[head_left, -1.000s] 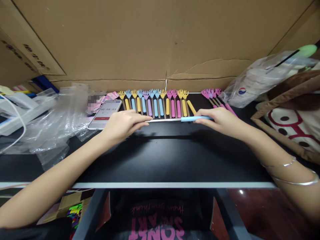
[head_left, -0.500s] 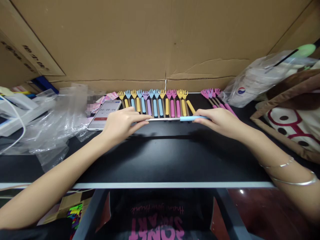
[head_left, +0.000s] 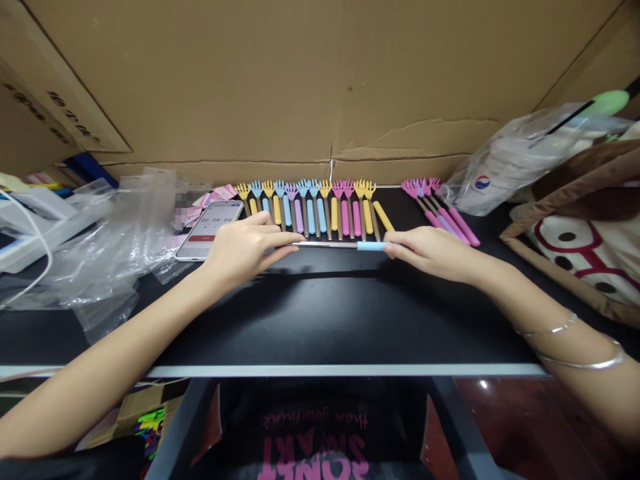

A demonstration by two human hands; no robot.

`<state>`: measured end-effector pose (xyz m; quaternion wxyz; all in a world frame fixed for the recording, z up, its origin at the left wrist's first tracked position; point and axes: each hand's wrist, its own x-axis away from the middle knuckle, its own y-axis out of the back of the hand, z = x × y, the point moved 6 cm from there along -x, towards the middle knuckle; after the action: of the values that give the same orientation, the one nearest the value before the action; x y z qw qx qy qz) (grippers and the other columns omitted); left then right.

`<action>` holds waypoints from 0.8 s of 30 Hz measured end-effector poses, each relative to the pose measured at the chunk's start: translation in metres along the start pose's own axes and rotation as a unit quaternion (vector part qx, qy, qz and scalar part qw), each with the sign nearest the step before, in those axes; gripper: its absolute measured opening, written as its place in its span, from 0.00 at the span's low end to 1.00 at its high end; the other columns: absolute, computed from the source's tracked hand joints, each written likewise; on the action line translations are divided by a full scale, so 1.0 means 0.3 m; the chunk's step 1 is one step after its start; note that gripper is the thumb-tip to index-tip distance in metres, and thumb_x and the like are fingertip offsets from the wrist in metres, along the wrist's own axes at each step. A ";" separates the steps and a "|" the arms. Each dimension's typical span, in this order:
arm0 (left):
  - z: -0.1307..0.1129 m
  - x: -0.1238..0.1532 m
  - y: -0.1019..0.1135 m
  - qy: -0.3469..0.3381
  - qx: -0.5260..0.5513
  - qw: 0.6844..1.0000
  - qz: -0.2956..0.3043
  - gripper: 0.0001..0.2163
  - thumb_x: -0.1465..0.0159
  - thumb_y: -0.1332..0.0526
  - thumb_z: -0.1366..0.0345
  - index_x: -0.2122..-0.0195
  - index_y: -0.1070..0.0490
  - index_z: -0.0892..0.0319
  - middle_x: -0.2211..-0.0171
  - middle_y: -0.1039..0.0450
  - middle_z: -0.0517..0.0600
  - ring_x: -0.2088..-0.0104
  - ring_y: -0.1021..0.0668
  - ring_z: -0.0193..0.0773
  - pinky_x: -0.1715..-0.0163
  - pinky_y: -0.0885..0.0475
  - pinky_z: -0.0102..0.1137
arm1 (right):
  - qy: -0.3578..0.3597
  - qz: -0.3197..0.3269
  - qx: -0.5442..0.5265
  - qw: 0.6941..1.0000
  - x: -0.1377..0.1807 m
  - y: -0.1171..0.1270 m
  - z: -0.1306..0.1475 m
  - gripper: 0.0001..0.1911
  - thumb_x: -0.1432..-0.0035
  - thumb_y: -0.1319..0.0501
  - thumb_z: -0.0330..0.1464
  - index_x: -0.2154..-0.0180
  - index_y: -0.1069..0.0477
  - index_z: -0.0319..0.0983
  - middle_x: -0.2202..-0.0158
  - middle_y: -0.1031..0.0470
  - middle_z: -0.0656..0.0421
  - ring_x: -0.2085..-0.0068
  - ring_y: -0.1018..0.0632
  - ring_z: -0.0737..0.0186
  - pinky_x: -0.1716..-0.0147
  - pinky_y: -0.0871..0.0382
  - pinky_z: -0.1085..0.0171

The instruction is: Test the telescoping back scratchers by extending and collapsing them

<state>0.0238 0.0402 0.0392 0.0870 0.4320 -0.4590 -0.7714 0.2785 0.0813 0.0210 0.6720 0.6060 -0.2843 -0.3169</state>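
Between my hands, level above the black table, a back scratcher [head_left: 371, 247] shows a silver metal rod and a light blue handle. My left hand [head_left: 253, 243] pinches the rod's end; the claw end is hidden in the fingers. My right hand [head_left: 425, 252] is closed around the end of the blue handle. Just behind it lies a row of back scratchers [head_left: 320, 207] with yellow, blue, purple and pink hand-shaped heads. A smaller group of pink and purple back scratchers [head_left: 450, 217] lies beyond my right hand.
A phone [head_left: 200, 233] with a running timer lies left of the row, beside clear plastic bags [head_left: 115, 247]. At right stand a bagged drink cup [head_left: 505, 167] and a brown-edged cloth bag [head_left: 575, 253]. Cardboard [head_left: 300, 87] walls the back of the black table [head_left: 320, 320].
My right hand has shifted slightly left and toward me, with less of the blue handle showing. The rod sits a little lower in view. My left hand has barely moved.
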 end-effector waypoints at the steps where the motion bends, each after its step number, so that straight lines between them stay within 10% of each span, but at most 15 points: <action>1: -0.001 0.000 0.000 -0.003 0.000 1.000 -0.002 0.13 0.31 0.43 0.57 0.57 0.19 0.51 0.73 0.20 0.47 0.70 0.26 0.37 0.78 0.40 0.29 | -0.001 -0.002 0.009 1.000 0.000 0.000 0.002 0.21 0.34 0.57 0.44 0.71 0.36 0.41 0.76 0.29 0.60 0.75 0.30 0.65 0.75 0.48 0.66; 24: 0.004 0.005 -0.019 0.009 0.007 1.000 0.014 0.11 0.31 0.43 0.58 0.57 0.20 0.51 0.71 0.20 0.46 0.68 0.27 0.37 0.78 0.42 0.29 | -0.010 0.008 0.081 0.997 0.000 -0.013 0.011 0.20 0.32 0.59 0.44 0.69 0.37 0.41 0.75 0.28 0.58 0.73 0.27 0.61 0.75 0.48 0.66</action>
<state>0.0234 0.0433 0.0341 0.0993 0.4326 -0.4694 -0.7633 0.2757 0.0789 0.0173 0.6206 0.6527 -0.3206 -0.2935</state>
